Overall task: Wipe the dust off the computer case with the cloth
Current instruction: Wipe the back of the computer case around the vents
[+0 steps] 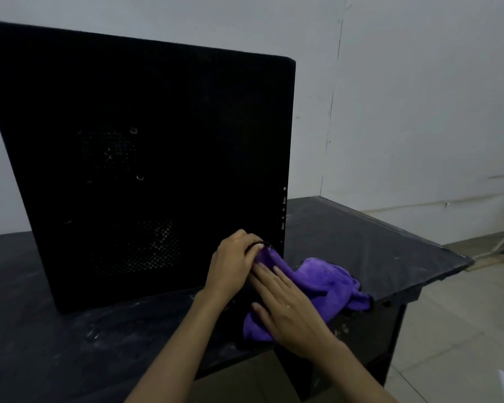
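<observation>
Computer case (146, 158) detail lost in darkness. Left hand (233, 264) pinches the cloth (326, 286) against its lower corner; right hand (288, 309) lies flat, fingers straight, on the cloth.

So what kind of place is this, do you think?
Probably a bare workroom or storage space: a scuffed dark table holding a computer case, plain white walls, and a tiled floor.
</observation>
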